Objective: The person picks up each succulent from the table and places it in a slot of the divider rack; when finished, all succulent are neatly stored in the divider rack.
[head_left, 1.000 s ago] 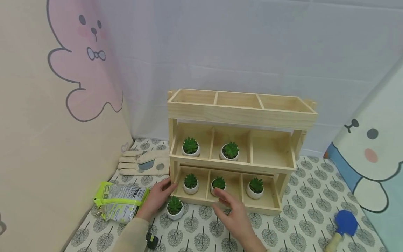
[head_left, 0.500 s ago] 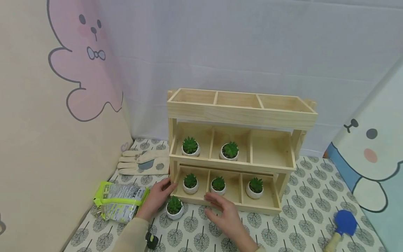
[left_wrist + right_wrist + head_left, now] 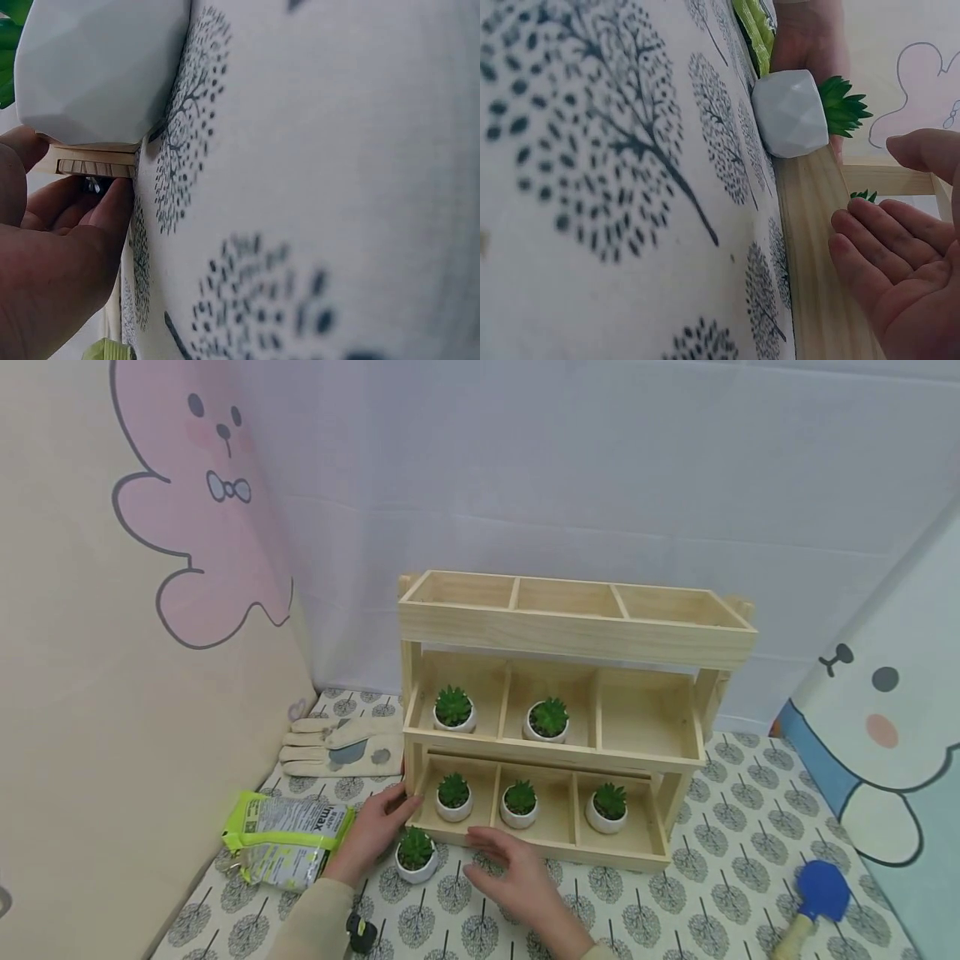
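Observation:
A three-tier wooden plant shelf [image 3: 577,635] stands on the table. My left hand [image 3: 377,828] holds the lower left end of its bottom tier; the left wrist view has the thumb on one side of the wood [image 3: 97,161] and fingers on the other. Just right of that hand, a white faceted pot with a green succulent [image 3: 416,855] stands on the cloth before the shelf. My right hand [image 3: 516,878], fingers extended and holding nothing, hovers by the bottom tier's front board. In the right wrist view the pot [image 3: 791,112] is apart from its fingertips [image 3: 841,244].
Potted succulents sit in all bottom compartments, and two more [image 3: 454,710] are on the middle tier. Gloves [image 3: 345,747] and a grey-and-lime bag [image 3: 288,839] lie left. A blue trowel [image 3: 822,891] lies right. A small black object [image 3: 362,933] is near the left wrist.
My right hand has moved left along the front of the bottom tier, away from the middle succulent and closer to the loose pot. The left hand stays at the shelf's end.

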A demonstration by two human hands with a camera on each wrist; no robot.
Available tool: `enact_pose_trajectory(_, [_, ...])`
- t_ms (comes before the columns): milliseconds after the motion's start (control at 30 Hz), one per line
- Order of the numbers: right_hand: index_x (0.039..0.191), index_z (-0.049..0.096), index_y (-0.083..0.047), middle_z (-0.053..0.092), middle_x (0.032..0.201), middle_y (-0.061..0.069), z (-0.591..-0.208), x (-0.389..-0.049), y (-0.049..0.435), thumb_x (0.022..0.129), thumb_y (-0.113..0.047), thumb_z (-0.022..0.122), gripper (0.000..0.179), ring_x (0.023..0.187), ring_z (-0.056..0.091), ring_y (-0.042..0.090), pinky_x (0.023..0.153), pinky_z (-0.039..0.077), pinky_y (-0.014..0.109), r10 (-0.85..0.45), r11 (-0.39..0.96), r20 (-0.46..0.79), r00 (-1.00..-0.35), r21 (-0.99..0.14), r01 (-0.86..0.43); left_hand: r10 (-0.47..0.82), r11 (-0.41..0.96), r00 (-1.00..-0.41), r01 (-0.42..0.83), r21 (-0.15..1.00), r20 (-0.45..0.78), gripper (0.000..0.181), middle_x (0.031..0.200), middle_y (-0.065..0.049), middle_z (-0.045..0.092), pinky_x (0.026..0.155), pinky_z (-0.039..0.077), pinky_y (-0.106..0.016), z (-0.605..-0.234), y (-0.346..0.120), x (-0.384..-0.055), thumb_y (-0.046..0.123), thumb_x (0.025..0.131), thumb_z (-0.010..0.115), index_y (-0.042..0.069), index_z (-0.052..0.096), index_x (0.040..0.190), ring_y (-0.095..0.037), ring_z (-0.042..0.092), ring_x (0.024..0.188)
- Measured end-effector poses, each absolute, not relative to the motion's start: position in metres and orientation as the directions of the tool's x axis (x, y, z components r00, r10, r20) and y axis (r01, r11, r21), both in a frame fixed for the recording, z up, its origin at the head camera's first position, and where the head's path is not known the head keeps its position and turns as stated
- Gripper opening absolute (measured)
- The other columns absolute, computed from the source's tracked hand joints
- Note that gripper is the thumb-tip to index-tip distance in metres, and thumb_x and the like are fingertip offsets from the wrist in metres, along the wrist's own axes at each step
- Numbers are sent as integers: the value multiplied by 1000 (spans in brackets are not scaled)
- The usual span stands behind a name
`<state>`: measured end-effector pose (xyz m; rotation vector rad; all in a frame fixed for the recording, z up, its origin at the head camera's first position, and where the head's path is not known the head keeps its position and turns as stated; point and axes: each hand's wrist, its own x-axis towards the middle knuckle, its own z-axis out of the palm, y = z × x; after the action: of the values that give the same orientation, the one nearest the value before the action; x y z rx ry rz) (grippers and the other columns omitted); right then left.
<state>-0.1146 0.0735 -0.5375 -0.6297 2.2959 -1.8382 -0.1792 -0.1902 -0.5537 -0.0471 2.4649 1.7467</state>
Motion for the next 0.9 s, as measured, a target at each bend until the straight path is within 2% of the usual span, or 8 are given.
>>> enact_pose_trajectory(267, [139, 64, -4, 68, 135, 10, -545, -119, 61, 94, -18, 80, 50, 127, 63, 26, 109, 50, 38, -438, 219, 107, -893, -950, -221, 35, 344, -992, -105, 933, -125, 57, 153, -19, 53, 119, 36, -53, -551, -189, -178, 31, 106, 66, 5, 52, 154, -38, 47, 143])
enact_pose_trajectory(467, [142, 62, -4, 66, 138, 9, -545, -120, 52, 93, -20, 82, 55, 129, 61, 25, 110, 49, 33, -450, 240, 85, -889, -947, -212, 33, 344, -990, -115, 932, -135, 57, 152, -17, 54, 119, 36, -53, -550, -188, -178, 33, 105, 66, 7, 53, 154, -37, 47, 143])
enact_pose_trajectory(900, [144, 63, -9, 64, 142, 4, -548, -124, 40, 84, -20, 90, 67, 133, 58, 19, 111, 46, 31, -499, 302, 104, -861, -910, -285, 31, 343, -991, -110, 933, -128, 55, 151, -18, 55, 118, 37, -54, -549, -188, -176, 31, 106, 66, 6, 54, 153, -38, 49, 141])
